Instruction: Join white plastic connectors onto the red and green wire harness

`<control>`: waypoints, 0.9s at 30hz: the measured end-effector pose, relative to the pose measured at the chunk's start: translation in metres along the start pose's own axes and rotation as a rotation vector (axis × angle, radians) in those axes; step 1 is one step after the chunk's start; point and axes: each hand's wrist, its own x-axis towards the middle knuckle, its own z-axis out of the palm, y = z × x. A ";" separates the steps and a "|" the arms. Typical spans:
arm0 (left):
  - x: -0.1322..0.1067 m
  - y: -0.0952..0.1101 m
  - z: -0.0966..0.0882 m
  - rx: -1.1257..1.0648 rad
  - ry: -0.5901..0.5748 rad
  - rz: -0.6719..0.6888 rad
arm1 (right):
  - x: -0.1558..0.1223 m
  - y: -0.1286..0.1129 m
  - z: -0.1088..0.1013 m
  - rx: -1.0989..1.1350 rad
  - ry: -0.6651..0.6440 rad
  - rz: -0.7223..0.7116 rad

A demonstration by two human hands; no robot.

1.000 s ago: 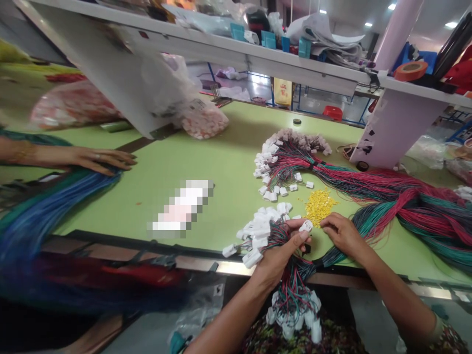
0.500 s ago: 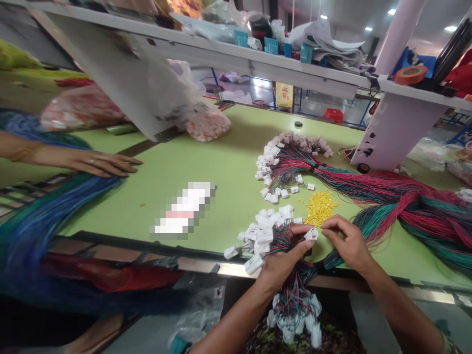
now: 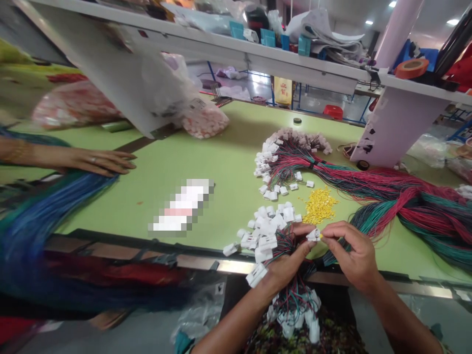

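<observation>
My left hand (image 3: 287, 258) is closed round a bunch of red and green wires (image 3: 291, 290) ending in white plastic connectors (image 3: 263, 231), and its thumb and finger pinch one white connector (image 3: 314, 235). My right hand (image 3: 350, 253) is closed in a pinch right against that connector, with a small yellow piece at its fingertips. A little pile of yellow pieces (image 3: 319, 205) lies on the green table (image 3: 206, 167) just beyond my hands. More connectors hang below the table edge.
A long bundle of red and green wires (image 3: 398, 196) with white connectors (image 3: 280, 152) runs to the right. Another person's hand (image 3: 98, 161) rests flat at the left on blue wires (image 3: 40, 216). Bags of parts (image 3: 201, 118) sit under a white shelf (image 3: 258, 54).
My right hand came from the yellow pile to the connector pinched in my left hand. Both hands drew slightly nearer to me. The other person's hand hardly moved.
</observation>
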 end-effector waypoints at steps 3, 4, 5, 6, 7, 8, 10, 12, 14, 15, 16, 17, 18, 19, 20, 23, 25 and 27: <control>0.000 0.000 0.000 0.020 -0.033 0.043 | -0.003 0.001 0.000 -0.109 -0.007 -0.073; 0.000 0.000 0.000 0.032 -0.040 0.048 | -0.003 0.002 0.000 -0.135 -0.012 -0.091; -0.001 -0.001 0.001 0.044 -0.040 0.048 | -0.004 0.001 -0.001 -0.156 -0.016 -0.111; -0.001 -0.003 0.001 0.057 -0.033 0.048 | -0.004 0.001 -0.001 -0.174 -0.017 -0.135; -0.002 -0.004 0.002 0.069 -0.024 0.049 | -0.004 0.001 -0.001 -0.191 -0.016 -0.157; -0.002 -0.005 0.002 0.077 -0.019 0.053 | -0.003 0.000 -0.001 -0.207 -0.015 -0.179; -0.003 -0.007 0.003 0.084 -0.016 0.075 | -0.002 -0.001 -0.001 -0.229 -0.011 -0.222; -0.004 -0.008 0.003 0.086 -0.023 0.107 | -0.002 -0.002 -0.001 -0.236 -0.016 -0.251; -0.004 -0.009 0.003 0.097 -0.026 0.140 | -0.001 -0.003 -0.001 -0.229 -0.026 -0.259; -0.004 -0.009 0.003 0.107 -0.025 0.152 | -0.001 -0.003 -0.001 -0.218 -0.030 -0.255; -0.004 -0.010 0.002 0.119 -0.021 0.161 | -0.001 -0.002 -0.001 -0.201 -0.033 -0.241; -0.005 -0.011 0.002 0.130 -0.014 0.167 | -0.001 -0.002 -0.001 -0.177 -0.032 -0.220; -0.005 -0.012 0.002 0.137 -0.005 0.173 | 0.000 -0.001 -0.001 -0.147 -0.023 -0.191; -0.005 -0.013 0.002 0.139 0.004 0.176 | 0.000 -0.001 0.000 -0.111 -0.013 -0.149; -0.005 -0.014 0.002 0.138 0.011 0.178 | 0.000 0.000 0.000 -0.072 -0.001 -0.097; -0.006 -0.015 0.001 0.125 0.000 0.183 | 0.001 0.002 0.001 0.060 0.006 0.078; -0.006 -0.014 0.001 0.117 0.000 0.178 | 0.003 0.004 0.001 0.149 -0.017 0.155; -0.007 -0.011 0.001 0.111 0.009 0.153 | 0.004 0.005 0.001 0.199 -0.028 0.186</control>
